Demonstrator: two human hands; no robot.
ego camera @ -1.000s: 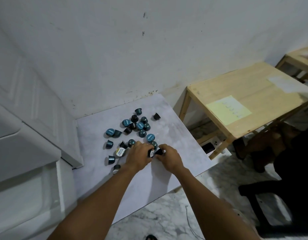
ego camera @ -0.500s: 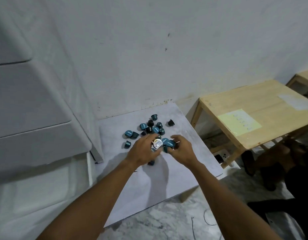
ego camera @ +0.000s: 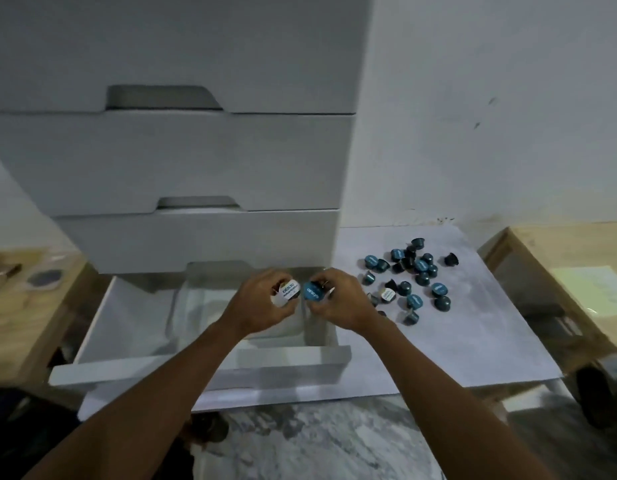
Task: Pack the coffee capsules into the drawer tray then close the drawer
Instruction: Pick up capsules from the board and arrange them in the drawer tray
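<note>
The left hand [ego camera: 262, 306] is gripping a white capsule [ego camera: 287, 294]. The right hand [ego camera: 343, 304] is gripping a blue capsule [ego camera: 312, 293]. Both are pointing flat side up.

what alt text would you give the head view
A person's left hand and right hand each hold coffee capsules above the clear tray in an open white drawer. To the right, many loose capsules lie scattered on a pale sheet beside the drawer unit.
</note>
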